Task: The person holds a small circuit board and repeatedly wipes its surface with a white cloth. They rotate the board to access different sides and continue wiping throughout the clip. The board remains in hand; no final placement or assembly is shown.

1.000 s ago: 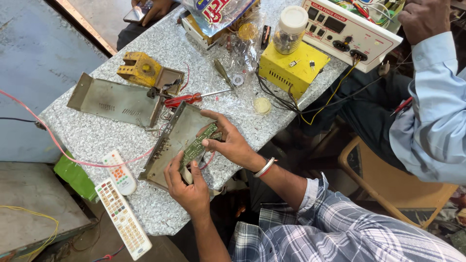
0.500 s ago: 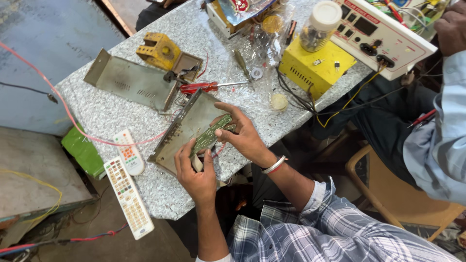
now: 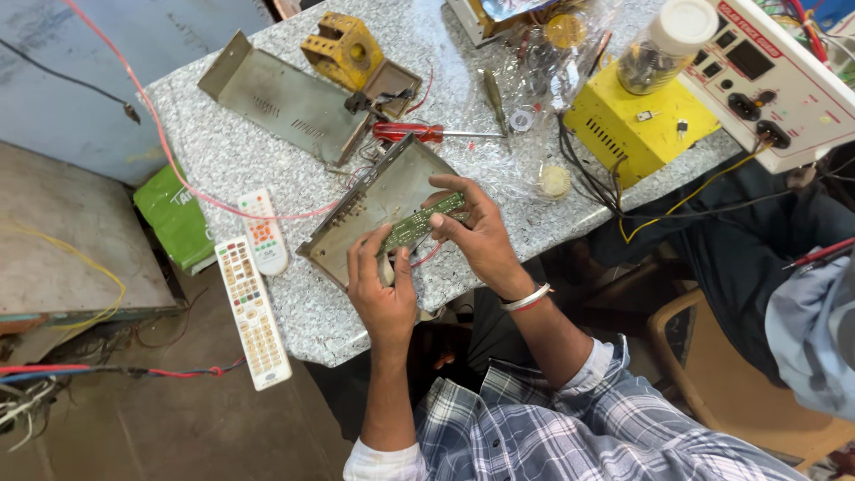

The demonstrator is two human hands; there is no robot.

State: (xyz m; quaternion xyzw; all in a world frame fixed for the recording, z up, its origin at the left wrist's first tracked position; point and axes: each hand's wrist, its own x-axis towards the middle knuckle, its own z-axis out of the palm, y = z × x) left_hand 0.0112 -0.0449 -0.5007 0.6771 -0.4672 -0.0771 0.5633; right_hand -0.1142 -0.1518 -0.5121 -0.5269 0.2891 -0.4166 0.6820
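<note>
A narrow green circuit board [image 3: 419,224] is held between both hands above an open grey metal case [image 3: 374,207] on the speckled stone table [image 3: 267,151]. My left hand [image 3: 381,287] grips the board's near end, thumb on top. My right hand [image 3: 472,233], with a bangle on the wrist, pinches the far end. A red wire trails from under the board.
A red-handled screwdriver [image 3: 410,132], a metal cover plate [image 3: 280,98], a yellow part [image 3: 343,49] and a yellow box [image 3: 637,125] lie further back. Two white remotes [image 3: 254,307] hang over the left edge. Another person's sleeve [image 3: 810,330] is at right.
The view has shifted, so the table sits lower and more to the right in frame. Both hands keep hold of the green board over the case, with fingers slightly regripped.
</note>
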